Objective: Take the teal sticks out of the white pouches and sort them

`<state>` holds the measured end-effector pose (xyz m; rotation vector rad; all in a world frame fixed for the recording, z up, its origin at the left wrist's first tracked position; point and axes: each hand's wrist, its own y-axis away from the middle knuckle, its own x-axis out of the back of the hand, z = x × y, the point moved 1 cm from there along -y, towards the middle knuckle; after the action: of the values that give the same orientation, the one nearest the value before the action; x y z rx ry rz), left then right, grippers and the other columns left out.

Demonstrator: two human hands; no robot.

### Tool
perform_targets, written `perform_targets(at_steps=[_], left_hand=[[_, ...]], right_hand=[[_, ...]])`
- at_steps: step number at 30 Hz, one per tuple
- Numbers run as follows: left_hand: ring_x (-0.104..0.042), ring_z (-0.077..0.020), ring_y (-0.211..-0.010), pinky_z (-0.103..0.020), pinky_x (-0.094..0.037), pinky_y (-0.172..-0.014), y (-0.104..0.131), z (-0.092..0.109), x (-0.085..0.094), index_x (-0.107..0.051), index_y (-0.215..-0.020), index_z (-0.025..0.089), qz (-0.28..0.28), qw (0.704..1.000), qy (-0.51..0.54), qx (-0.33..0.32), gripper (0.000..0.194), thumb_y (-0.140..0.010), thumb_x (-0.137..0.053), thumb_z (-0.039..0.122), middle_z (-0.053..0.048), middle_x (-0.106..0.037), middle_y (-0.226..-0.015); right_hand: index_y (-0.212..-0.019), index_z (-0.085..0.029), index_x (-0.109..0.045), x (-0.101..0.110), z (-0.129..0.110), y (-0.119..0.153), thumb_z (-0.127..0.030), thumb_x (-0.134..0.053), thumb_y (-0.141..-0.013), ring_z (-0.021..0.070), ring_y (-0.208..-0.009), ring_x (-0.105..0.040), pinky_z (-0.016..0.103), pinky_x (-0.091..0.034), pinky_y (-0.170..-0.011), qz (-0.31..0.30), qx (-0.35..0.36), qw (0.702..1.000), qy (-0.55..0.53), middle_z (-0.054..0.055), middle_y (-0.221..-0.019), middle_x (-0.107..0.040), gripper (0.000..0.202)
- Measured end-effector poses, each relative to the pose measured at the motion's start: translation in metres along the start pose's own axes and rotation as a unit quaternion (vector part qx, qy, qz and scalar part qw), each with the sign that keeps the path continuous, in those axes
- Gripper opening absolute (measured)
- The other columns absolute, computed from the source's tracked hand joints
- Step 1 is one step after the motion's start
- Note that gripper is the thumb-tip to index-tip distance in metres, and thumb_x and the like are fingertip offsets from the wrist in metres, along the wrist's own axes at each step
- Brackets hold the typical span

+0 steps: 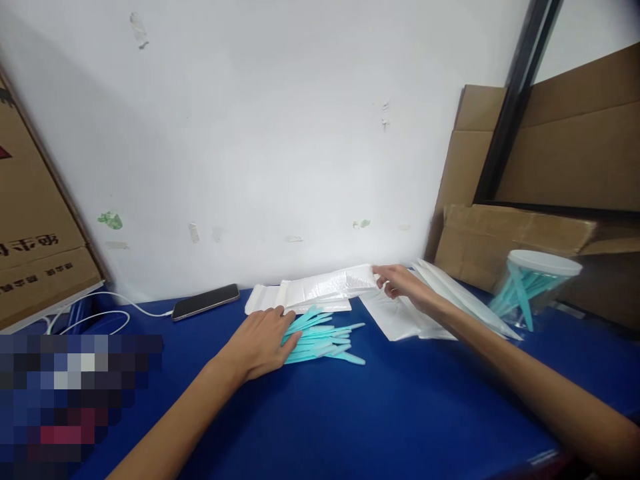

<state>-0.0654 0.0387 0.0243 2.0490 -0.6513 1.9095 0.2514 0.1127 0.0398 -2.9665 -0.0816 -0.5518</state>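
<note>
A loose bundle of teal flat plastic sticks [325, 340] lies fanned out on the blue tabletop. My left hand [265, 340] is closed over the bundle's left end, with the thumb nearest me; the stick ends under the palm are hidden. Behind the sticks, a white bubble mailer [327, 285] rests on other white packaging against the wall. At its right end, my right hand [400, 283] pinches the mailer between bent fingers, partly out of sight. Beneath my right wrist spread flat white bags [395, 317].
A clear tub with a white lid [545, 262] holds more teal sticks at the right. Cardboard boxes [515, 230] stand behind it, and another carton [35, 200] is at the left. A phone [206, 302] with a white cable lies by the white wall [280, 133].
</note>
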Motion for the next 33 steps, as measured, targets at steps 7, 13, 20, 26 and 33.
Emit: perform_targets(at_steps=[7, 13, 20, 26, 33], left_hand=[[-0.062, -0.0295, -0.098, -0.045, -0.048, -0.085, 0.000, 0.001, 0.001, -0.059, -0.120, 0.018, 0.008, 1.000, 0.011, 0.000, 0.052, -0.102, -0.021, 0.049, -0.013, -0.063, -0.109], [-0.061, -0.0287, -0.103, -0.045, -0.048, -0.087, -0.001, 0.001, -0.004, -0.060, -0.122, 0.018, 0.017, 0.999, 0.035, 0.010, 0.054, -0.102, -0.020, 0.049, -0.013, -0.060, -0.115], [-0.060, -0.0263, -0.101, -0.043, -0.048, -0.088, -0.006, 0.000, -0.010, -0.058, -0.126, 0.020, 0.027, 0.997, 0.077, 0.016, 0.048, -0.103, -0.019, 0.037, -0.012, -0.058, -0.112], [-0.060, -0.0276, -0.102, -0.043, -0.049, -0.089, -0.006, -0.002, -0.011, -0.056, -0.131, 0.022, 0.022, 0.996, 0.088, 0.022, 0.044, -0.099, -0.025, 0.025, -0.013, -0.057, -0.114], [-0.059, -0.0253, -0.097, -0.038, -0.048, -0.083, -0.006, -0.003, -0.013, -0.054, -0.134, 0.020, 0.012, 0.995, 0.097, 0.029, 0.046, -0.098, -0.026, 0.019, -0.013, -0.055, -0.114]], right_hand=[[-0.142, -0.018, -0.046, -0.016, -0.002, 0.008, -0.045, -0.060, -0.093, 0.0160, -0.079, -0.067, 0.027, -0.054, -0.067, -0.095, 0.012, 0.993, -0.075, 0.014, -0.125, -0.066, 0.058], [-0.135, -0.024, -0.056, -0.022, 0.001, 0.005, -0.046, -0.049, -0.097, 0.0241, -0.103, -0.067, 0.037, -0.056, -0.083, -0.071, 0.124, 0.989, 0.047, 0.011, -0.127, -0.065, 0.045], [-0.135, -0.020, -0.059, -0.030, 0.012, 0.010, -0.051, -0.036, -0.101, 0.0299, -0.121, -0.058, 0.045, -0.041, -0.105, -0.047, 0.192, 0.932, 0.304, 0.010, -0.133, -0.064, 0.051], [-0.146, -0.027, -0.046, -0.036, 0.005, 0.019, -0.052, -0.033, -0.102, 0.0260, -0.131, -0.051, 0.040, -0.037, -0.110, -0.119, 0.242, 0.921, 0.282, 0.004, -0.149, -0.051, 0.052], [-0.139, -0.015, -0.053, -0.024, 0.021, 0.004, -0.053, -0.027, -0.102, 0.0336, -0.123, -0.056, 0.048, -0.041, -0.103, -0.007, 0.162, 0.866, 0.473, 0.017, -0.135, -0.061, 0.059]])
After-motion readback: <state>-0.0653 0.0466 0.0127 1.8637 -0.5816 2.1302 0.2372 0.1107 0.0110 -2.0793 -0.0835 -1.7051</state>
